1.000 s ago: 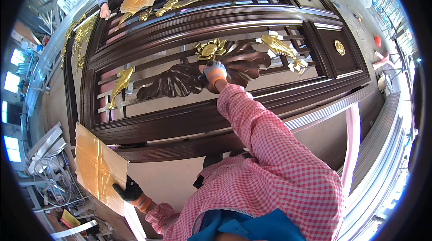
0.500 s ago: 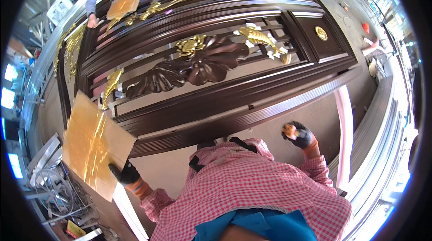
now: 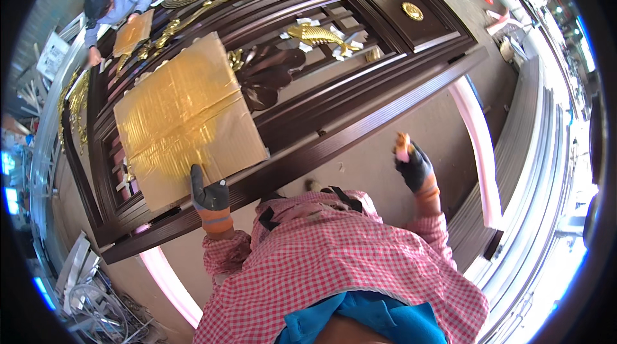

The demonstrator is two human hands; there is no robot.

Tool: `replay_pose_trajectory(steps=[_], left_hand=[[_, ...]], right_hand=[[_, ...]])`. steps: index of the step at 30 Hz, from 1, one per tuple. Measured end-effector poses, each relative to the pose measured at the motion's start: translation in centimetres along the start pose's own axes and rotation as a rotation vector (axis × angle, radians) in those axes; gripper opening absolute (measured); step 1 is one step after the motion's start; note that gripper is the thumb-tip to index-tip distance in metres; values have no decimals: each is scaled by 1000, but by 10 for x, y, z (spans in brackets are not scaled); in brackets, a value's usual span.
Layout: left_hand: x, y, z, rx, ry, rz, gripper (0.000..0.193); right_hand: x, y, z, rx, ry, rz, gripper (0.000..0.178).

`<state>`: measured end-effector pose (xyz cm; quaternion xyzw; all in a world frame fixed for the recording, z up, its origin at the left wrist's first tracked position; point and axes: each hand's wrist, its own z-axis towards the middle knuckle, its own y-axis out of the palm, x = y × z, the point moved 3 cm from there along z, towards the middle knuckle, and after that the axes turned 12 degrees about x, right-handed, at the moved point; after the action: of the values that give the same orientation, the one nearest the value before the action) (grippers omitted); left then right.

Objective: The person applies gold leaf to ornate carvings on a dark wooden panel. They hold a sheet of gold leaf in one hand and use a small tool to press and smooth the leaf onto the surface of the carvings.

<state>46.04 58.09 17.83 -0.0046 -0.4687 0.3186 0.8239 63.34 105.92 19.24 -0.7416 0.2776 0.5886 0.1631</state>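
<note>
My left hand (image 3: 211, 197), in a black and orange glove, grips the near edge of a cardboard sheet (image 3: 186, 125) streaked with shiny gold. The sheet hangs over the left part of a dark brown ornamental metal gate (image 3: 302, 145), hiding some of its carvings; whether it touches the gate I cannot tell. Right of the sheet show a dark leaf-shaped relief (image 3: 267, 77) and a golden fish (image 3: 318, 35). Off the gate's near edge, my right hand (image 3: 414, 167), gloved alike, is closed around a small brush (image 3: 403, 146) with an orange-brown tip pointing up.
Across the gate at the far left, a co-worker (image 3: 119, 3) bends over it with a smaller gold-stained cardboard piece (image 3: 134, 32). Long metal profiles (image 3: 514, 170) are stacked on the right. Metal scrap (image 3: 96, 299) lies at the lower left. Pale supports (image 3: 479, 151) stand beneath the gate.
My left hand has swung the cardboard sheet from beside the gate rightward and away from me, over its left part. My right hand has risen slightly with the brush. The head view has shifted.
</note>
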Motion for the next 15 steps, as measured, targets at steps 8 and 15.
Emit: replay_pose_trajectory(steps=[8,15], left_hand=[[17,9,-19,-202,161,6,49],[4,-30,2,-329,169,-40,50]], right_hand=[[-37,110,8,-205,-169,-114,22],[-66,234,-9,-205,-197,36,20]])
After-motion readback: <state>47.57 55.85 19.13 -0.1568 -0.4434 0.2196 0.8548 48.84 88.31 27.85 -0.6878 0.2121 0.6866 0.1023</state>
